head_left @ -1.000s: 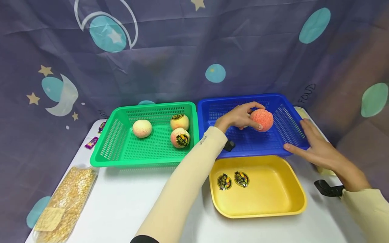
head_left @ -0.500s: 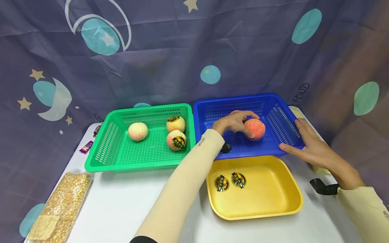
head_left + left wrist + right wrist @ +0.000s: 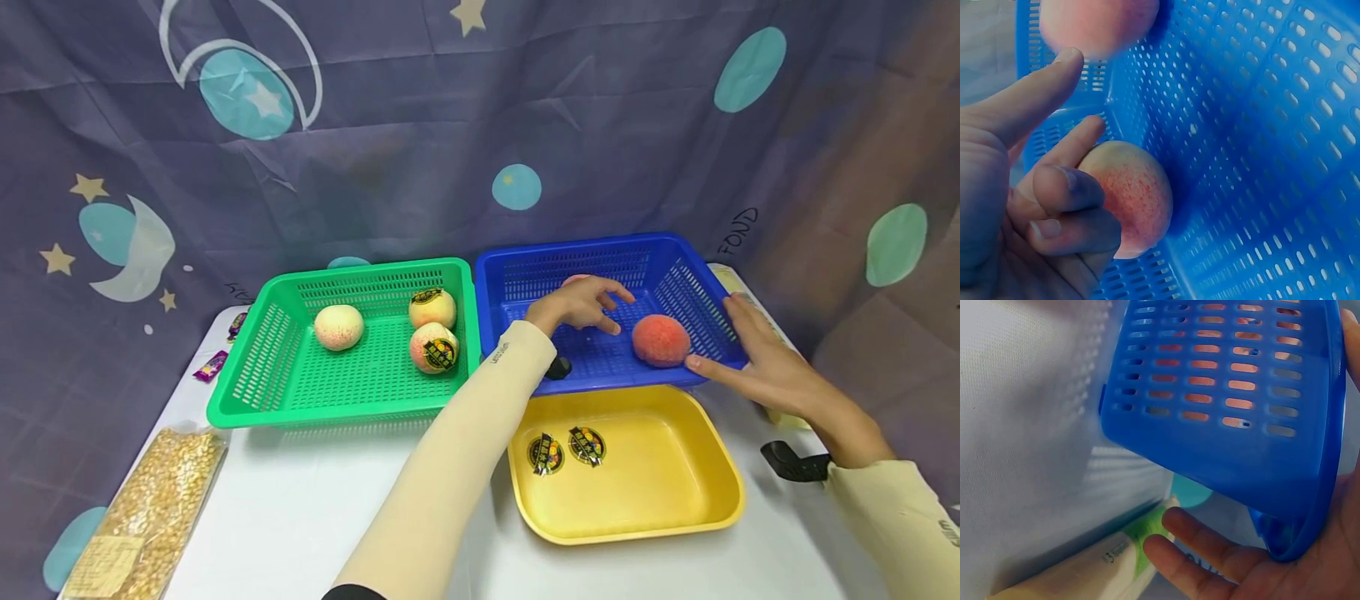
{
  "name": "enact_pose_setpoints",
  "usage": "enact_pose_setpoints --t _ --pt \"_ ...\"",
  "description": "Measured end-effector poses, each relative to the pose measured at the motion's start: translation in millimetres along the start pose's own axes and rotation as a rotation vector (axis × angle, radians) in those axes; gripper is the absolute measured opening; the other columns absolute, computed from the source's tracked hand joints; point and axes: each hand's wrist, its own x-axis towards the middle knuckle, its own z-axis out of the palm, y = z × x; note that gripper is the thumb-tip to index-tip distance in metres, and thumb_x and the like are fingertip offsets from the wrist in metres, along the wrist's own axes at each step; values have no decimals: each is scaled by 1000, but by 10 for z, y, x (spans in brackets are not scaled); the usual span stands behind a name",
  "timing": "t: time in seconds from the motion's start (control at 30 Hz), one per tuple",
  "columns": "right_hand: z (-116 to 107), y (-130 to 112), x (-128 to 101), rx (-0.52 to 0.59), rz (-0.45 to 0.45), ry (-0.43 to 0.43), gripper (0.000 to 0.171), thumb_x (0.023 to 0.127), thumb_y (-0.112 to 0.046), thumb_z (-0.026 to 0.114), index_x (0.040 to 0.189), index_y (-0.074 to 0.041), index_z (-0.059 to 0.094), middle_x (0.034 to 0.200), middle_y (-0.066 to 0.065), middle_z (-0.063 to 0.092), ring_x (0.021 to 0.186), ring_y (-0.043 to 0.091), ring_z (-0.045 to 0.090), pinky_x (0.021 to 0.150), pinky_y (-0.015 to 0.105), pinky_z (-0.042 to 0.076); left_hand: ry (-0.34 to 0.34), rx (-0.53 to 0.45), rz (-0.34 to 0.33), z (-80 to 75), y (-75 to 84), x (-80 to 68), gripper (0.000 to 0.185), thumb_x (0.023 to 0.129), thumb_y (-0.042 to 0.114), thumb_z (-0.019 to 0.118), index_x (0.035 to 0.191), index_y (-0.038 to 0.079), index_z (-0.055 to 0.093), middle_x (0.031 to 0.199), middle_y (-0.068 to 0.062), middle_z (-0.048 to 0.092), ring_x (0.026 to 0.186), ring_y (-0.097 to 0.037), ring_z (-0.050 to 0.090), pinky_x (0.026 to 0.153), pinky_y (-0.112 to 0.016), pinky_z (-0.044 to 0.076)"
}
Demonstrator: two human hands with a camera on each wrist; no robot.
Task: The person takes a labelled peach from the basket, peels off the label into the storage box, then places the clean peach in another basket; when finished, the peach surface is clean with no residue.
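A red peach sits in the blue basket, toward its front right. My left hand is over the basket just left of that peach, thumb and index finger spread apart with nothing between them. Behind this hand, mostly hidden in the head view, is another peach, pink and yellow, right by the curled fingertips in the left wrist view. My right hand rests against the basket's right front corner. Its thumb lies at the front rim, and its straight fingers extend along the outside.
Left of the blue basket stands a green basket with three peaches, two bearing black-and-gold stickers. A yellow bin in front holds two such stickers. A bag of corn kernels and purple-wrapped candies lie at left.
My left hand has lowered the red peach into the blue basket and let go of it. The peach now sits farther right, apart from the fingers. My right hand stays at the basket's corner.
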Motion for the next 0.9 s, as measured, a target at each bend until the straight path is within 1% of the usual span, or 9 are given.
enact_pose_setpoints --t 0.1,0.2,0.3,0.37,0.47,0.6,0.7,0.8,0.9 --pt "-5 0 5 -6 12 -12 110 95 -54 60 161 -7 -16 167 22 -23 151 59 -7 107 85 9 -8 15 14 -4 -12 0 51 94 17 74 143 24 59 150 -9 56 121 -17 62 94 -42 56" --pt "-9 -4 9 -7 20 -19 111 95 -55 59 161 -7 -17 167 22 -24 150 59 -8 105 85 9 -24 33 32 -6 -18 1 49 95 20 73 142 22 60 148 -9 57 114 -14 63 79 -35 55" --pt "-5 -2 13 -2 15 -14 111 95 -54 60 161 -7 -16 167 21 -24 151 59 -7 106 85 10 -34 32 44 -4 -23 11 48 95 21 73 142 21 60 147 -10 59 108 -20 63 64 -30 47" --pt "2 7 12 4 8 -6 111 95 -53 61 162 -7 -14 167 21 -23 151 59 -5 107 85 10 -35 20 51 -4 -12 13 48 95 21 73 142 20 60 146 -11 59 101 -25 62 61 -31 43" --pt "23 6 15 13 -6 1 110 95 -52 61 162 -7 -13 168 21 -22 151 58 -5 108 84 9 -26 39 52 -38 26 -17 46 95 22 73 140 22 62 144 -9 61 91 -23 61 62 -33 44" --pt "39 -17 26 18 -18 3 109 96 -51 61 162 -6 -13 168 20 -22 151 59 -5 109 83 9 -36 61 67 -160 124 -136 44 96 24 72 139 27 62 140 -5 63 58 -12 47 55 -29 40" --pt "34 -26 24 16 -15 -2 109 96 -51 61 161 -6 -14 167 20 -23 151 59 -6 108 84 9 -64 37 96 -274 211 -273 46 97 23 70 142 26 59 140 -4 62 49 -14 34 53 -29 35" --pt "21 -16 3 17 -8 -5 109 96 -51 60 161 -6 -15 167 21 -25 150 59 -7 108 84 8 -69 55 149 -378 291 -444 47 98 24 70 144 25 58 143 -1 60 68 -11 57 65 -27 46" --pt "12 8 -29 24 -7 0 109 97 -51 60 161 -6 -16 167 22 -24 151 58 -10 108 84 5 -44 99 207 -458 333 -649 47 98 27 69 144 25 58 144 2 60 113 -10 63 90 -27 52"
